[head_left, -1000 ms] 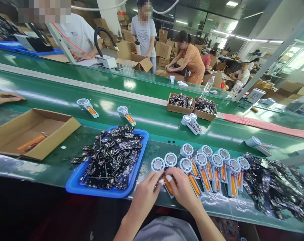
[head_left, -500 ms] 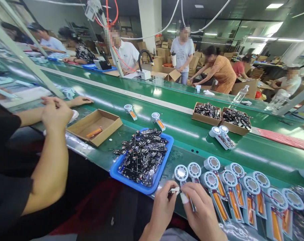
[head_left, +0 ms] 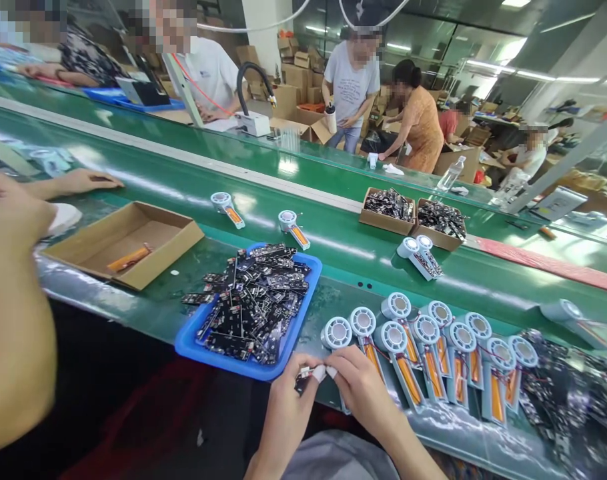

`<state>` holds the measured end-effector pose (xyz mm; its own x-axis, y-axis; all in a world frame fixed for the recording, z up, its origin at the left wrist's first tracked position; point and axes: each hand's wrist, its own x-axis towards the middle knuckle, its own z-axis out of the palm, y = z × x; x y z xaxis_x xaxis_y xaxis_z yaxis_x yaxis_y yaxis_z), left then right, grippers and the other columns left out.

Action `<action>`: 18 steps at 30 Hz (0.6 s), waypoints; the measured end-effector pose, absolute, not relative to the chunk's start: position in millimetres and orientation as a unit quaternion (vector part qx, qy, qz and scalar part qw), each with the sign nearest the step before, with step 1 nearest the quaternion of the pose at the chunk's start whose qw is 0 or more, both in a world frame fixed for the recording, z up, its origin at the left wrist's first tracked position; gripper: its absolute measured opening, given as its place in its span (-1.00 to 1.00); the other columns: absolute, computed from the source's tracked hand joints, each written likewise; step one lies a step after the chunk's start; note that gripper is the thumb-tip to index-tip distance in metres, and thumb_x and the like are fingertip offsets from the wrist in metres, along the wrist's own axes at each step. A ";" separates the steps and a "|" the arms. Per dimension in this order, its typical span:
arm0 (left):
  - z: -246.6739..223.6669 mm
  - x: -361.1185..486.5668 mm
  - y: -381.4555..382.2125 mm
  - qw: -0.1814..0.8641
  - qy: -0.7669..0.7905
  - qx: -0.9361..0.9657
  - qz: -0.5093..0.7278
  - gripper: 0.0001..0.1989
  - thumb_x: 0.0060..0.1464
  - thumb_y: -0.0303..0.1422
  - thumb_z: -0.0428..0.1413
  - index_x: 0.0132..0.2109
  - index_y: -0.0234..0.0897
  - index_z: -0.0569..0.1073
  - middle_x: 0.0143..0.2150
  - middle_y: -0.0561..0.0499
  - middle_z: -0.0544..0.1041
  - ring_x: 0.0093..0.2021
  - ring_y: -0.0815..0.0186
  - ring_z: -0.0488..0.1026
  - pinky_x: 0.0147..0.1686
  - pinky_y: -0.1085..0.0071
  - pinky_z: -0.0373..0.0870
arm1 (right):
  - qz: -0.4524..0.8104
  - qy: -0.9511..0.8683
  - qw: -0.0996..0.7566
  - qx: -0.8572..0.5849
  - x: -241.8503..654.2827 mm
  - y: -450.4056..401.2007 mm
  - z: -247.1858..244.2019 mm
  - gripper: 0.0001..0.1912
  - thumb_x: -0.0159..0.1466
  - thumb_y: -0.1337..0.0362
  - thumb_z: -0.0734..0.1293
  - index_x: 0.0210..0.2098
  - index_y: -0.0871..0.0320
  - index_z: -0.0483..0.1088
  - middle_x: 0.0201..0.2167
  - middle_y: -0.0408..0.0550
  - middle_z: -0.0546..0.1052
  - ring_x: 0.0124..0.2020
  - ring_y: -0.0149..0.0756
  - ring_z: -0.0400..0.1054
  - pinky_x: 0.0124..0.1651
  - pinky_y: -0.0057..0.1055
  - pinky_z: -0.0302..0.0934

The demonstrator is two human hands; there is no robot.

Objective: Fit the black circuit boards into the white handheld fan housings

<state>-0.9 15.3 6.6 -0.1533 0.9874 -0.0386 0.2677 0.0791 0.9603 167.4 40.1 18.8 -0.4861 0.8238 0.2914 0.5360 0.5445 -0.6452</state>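
Note:
Near the table's front edge, my left hand (head_left: pixel 289 393) pinches a small dark circuit board (head_left: pixel 303 379) with a white connector. My right hand (head_left: pixel 356 381) is closed beside it, fingertips meeting the left ones; what it grips is too small to make out. White covers show on some fingertips. Just beyond my hands lies a light blue round-headed housing (head_left: pixel 336 333), partly hidden by my right hand. Several similar housings (head_left: pixel 426 329) with orange inserts lie to the right. A blue tray (head_left: pixel 311 287) heaped with black circuit boards (head_left: pixel 256 300) is at the left.
A cardboard box (head_left: pixel 176 257) holds an orange piece, close to a co-worker's arm (head_left: pixel 18 313). Housings rest on the green conveyor (head_left: pixel 333 250), with two board-filled boxes (head_left: pixel 388 223) behind. More boards (head_left: pixel 578 393) lie at right. People stand and sit beyond.
The view has shifted, with the tray and housings now further left. My hands stay together, and their fingertips have drawn closer around the small part.

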 end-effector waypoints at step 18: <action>9.9 0.7 18.2 0.449 0.611 0.477 0.445 -0.75 0.05 -0.16 0.14 -0.24 -0.24 0.52 -0.31 -0.03 0.61 -0.31 0.18 0.55 -0.27 0.31 0.51 | 0.322 -0.786 0.319 -0.421 165.9 45.0 30.9 -0.79 0.39 0.43 0.25 -0.18 0.12 0.53 -0.22 0.00 0.59 -0.17 -0.25 0.47 -0.09 -0.36 0.37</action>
